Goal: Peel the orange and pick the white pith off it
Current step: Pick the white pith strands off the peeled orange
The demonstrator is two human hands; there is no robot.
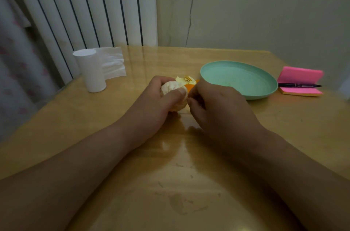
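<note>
Orange (169,87): peeled, pale with pith, held just above the table (170,174) in front of the person
Left hand (151,102): fingers and thumb curled round the orange, thumb across its front; likely steadying it so the other hand can pick
Right hand (216,105): fingertips bunched against the orange's right side, seemingly pinching a strand of pith; the strand itself is too small to make out
Peel (186,80): heap on the table just behind the hands, pale inner side up; probably set aside out of the way
Plate (236,79): green, just right of the hands; probably there to take the cleaned fruit
Tissue roll (92,69): upright at far left, a loose sheet behind it; handy for sticky fingers
Sticky notes (301,75): pink pad at far right, a pen (299,85) lying across it; no part in the task
Hidden: the orange's underside and far side are covered by the left hand, so how much pith remains cannot be told; the near part of the peel is behind the hands
</note>
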